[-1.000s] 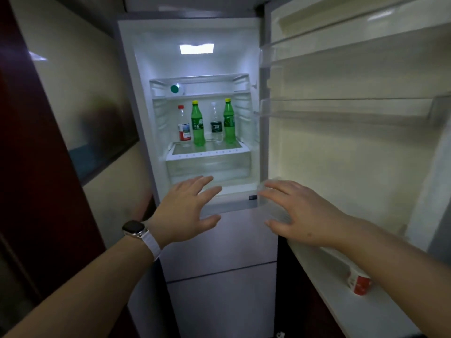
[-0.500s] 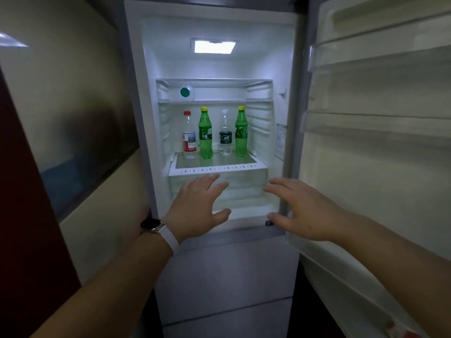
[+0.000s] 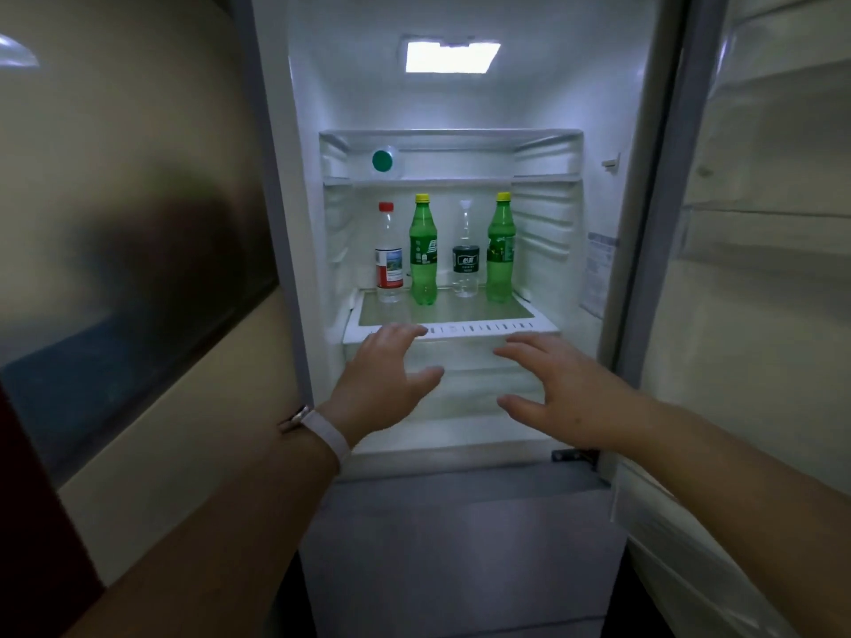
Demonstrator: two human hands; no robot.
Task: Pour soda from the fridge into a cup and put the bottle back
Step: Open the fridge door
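Both green soda bottles stand upright on the glass shelf (image 3: pixel 460 331), beyond and above the spread, empty hands, the left hand (image 3: pixel 384 384) nearest the left soda bottle (image 3: pixel 423 250), the right hand (image 3: pixel 559 398) below the right soda bottle (image 3: pixel 501 250).

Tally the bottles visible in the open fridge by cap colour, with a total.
Yellow cap, green soda bottle: 2
Red cap, clear bottle: 1
Clear or white cap, clear bottle with dark label: 1
Green cap, bottle lying on the upper shelf: 1
Total: 5
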